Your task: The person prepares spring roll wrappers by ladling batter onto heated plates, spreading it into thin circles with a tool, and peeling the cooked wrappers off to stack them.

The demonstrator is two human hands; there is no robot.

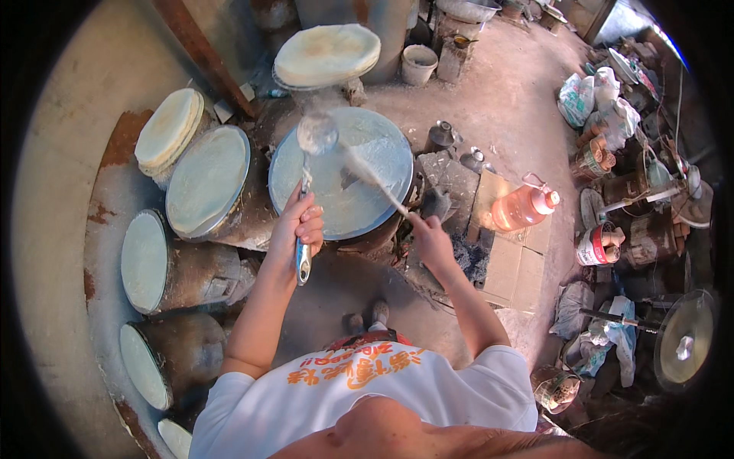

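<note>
A long-handled metal ladle (317, 135) is gripped in my left hand (300, 218), its bowl held up over the far left part of a round griddle (375, 203). My right hand (432, 243) is closed round the thin handle of a spreading tool (380, 186). That tool's far end is smeared by motion above the griddle, so its exact shape cannot be told. A thin, pale, wet-looking layer covers the griddle's surface. Beyond it, a thick stack of pale round flatbreads (327, 53) rests on a raised support.
Several drum stoves with pale rounds on top, including one large round (208, 180), curve along my left. Another flatbread stack (170, 128) sits behind them. At right stand a pinkish bottle (520, 208) and cardboard (501, 268). Plastic bags (577, 99) and cans clutter the far right.
</note>
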